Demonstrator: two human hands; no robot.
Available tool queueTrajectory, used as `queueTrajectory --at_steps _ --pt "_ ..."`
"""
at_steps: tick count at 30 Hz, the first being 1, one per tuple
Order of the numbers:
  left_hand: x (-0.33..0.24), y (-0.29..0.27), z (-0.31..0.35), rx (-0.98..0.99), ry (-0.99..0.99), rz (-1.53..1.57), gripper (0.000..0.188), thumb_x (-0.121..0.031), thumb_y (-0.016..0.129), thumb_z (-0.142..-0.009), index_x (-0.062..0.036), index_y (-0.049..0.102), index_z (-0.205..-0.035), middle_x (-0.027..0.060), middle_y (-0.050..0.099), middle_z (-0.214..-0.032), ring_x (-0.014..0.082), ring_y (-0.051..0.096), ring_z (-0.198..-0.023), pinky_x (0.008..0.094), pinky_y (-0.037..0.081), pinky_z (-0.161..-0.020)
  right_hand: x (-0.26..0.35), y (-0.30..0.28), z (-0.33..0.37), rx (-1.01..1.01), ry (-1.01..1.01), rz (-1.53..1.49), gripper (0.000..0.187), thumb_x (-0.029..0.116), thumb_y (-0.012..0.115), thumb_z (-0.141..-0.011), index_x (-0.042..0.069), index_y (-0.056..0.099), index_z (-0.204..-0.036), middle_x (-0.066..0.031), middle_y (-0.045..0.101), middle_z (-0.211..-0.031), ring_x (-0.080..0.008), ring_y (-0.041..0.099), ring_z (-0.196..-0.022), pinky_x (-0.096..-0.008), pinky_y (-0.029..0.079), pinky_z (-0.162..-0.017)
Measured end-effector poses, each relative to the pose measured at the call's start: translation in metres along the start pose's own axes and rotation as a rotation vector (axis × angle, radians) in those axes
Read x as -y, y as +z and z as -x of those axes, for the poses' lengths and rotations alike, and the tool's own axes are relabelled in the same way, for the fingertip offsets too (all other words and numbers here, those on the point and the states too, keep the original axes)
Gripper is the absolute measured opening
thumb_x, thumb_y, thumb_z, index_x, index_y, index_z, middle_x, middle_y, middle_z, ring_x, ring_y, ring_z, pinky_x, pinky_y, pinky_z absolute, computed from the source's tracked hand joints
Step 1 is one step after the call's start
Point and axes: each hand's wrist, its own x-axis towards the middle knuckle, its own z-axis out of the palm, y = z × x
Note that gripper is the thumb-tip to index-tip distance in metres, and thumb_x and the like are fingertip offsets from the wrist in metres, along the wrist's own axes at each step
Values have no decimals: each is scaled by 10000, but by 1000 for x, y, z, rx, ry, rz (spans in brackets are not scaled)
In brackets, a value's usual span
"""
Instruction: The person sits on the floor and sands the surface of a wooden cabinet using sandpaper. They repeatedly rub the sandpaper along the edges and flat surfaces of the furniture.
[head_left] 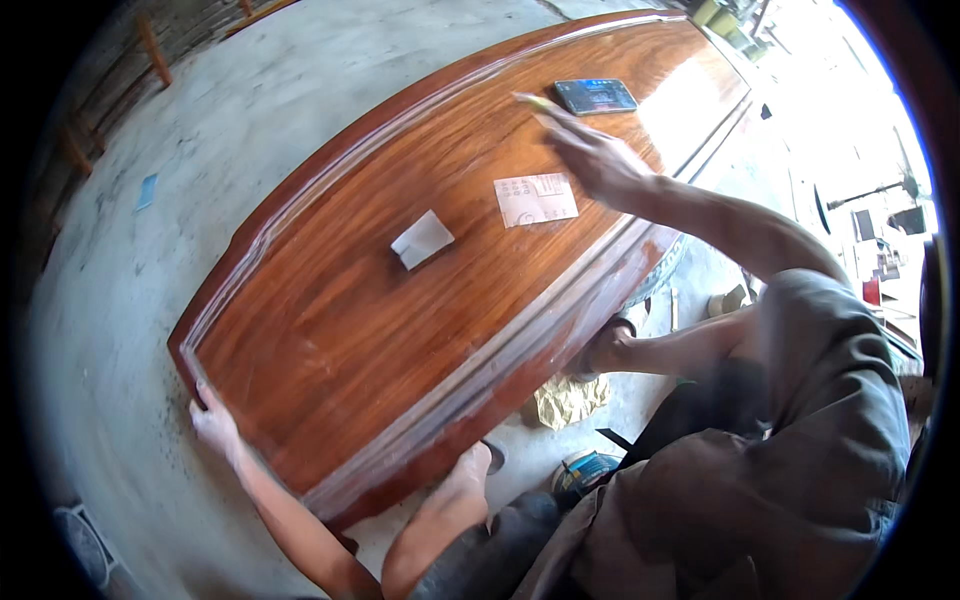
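Observation:
A long, varnished reddish-brown wooden panel (370,330) with bowed sides lies in front of me. Whitish, dusty-looking strips run along its stepped borders. My left hand (215,425) is closed on the panel's near left corner, the thumb on the upper edge and the other fingers partly hidden. Over the panel's far part my right hand (595,160) is blurred by motion. A pale yellow-green bit shows at its fingertips, too smeared to make out. Just beyond it a phone (596,96) rests on the wood. A printed paper slip (537,200) and a folded whitish piece (422,240) lie nearer.
Pale concrete floor (130,290) surrounds the panel, with a small blue scrap (147,191) at the left. Below the panel's right side are crumpled brown paper (570,402) and a blue-green container (586,470), close to my legs. Clutter stands at the bright right side.

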Motion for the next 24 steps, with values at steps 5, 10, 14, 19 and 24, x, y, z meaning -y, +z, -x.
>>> queueTrajectory --at_steps 5,10,14,19,24 --pt "-105 -26 53 -356 870 148 264 -127 671 -915 -27 708 -1156 204 710 -1089 405 654 -983 510 512 -896 -25 -28 135 168 473 -227 222 22 553 -929 -22 505 -1141 -281 366 -1553 -441 602 -1184 -459 554 -898" --pt "-237 -9 166 281 981 441 390 -164 767 -891 14 677 -1226 180 671 -1187 348 574 -1170 464 441 -1036 -15 -17 156 366 476 -141 396 -19 488 -927 -23 429 -1319 -282 308 -1601 -433 538 -1297 -447 512 -1005" --pt "-283 36 197 307 1091 277 609 -212 799 -863 -36 549 -1390 196 510 -1385 402 525 -1196 495 437 -1025 -31 14 168 313 330 -96 599 -79 450 -901 -64 353 -1492 -301 303 -1594 -410 565 -1287 -439 554 -956" --pt "-307 36 202 446 1135 161 402 -223 763 -910 -68 655 -1265 193 563 -1186 360 578 -1066 437 501 -905 -38 -21 192 338 267 -185 822 -46 561 -808 173 357 -1573 -180 390 -1600 -412 676 -1064 -481 579 -729" --pt "-311 38 191 411 1101 182 209 -170 683 -969 -31 726 -1120 179 648 -1071 351 636 -1007 447 521 -911 -23 -92 306 -176 696 -193 450 38 555 -945 116 563 -1388 -180 703 -1157 -395 691 -949 -477 558 -779"
